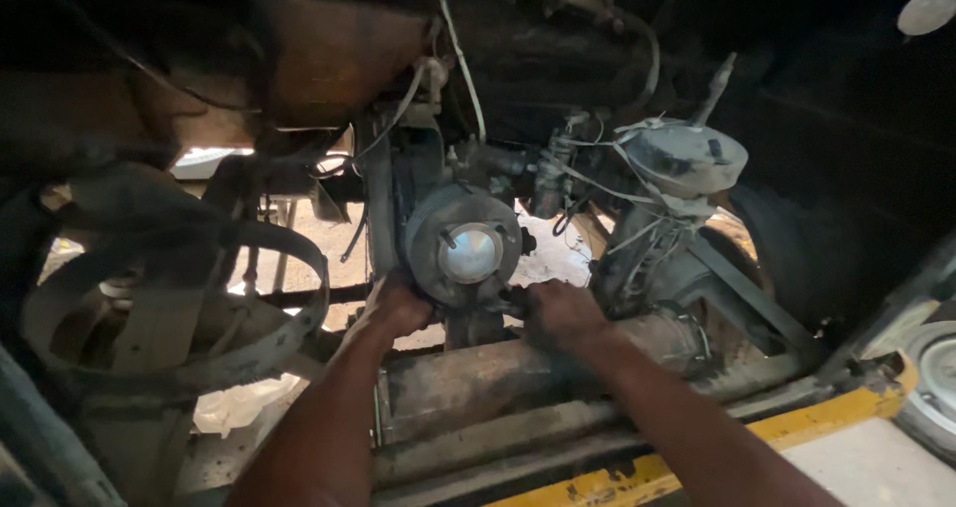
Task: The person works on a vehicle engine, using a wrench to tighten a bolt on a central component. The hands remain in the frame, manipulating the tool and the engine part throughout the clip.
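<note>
Head view looks down past a yellow-edged ledge (637,482) and a rusty crossbeam (498,378). Both forearms reach in: the left hand (396,310) cups the lower left rim of the round hub (464,247), fingers curled on it; the right hand (561,313) grips low on its right side, though what exactly it holds is hidden. Grey and grimy, the hub has a shiny centre. Behind sits a wired canister (685,158).
</note>
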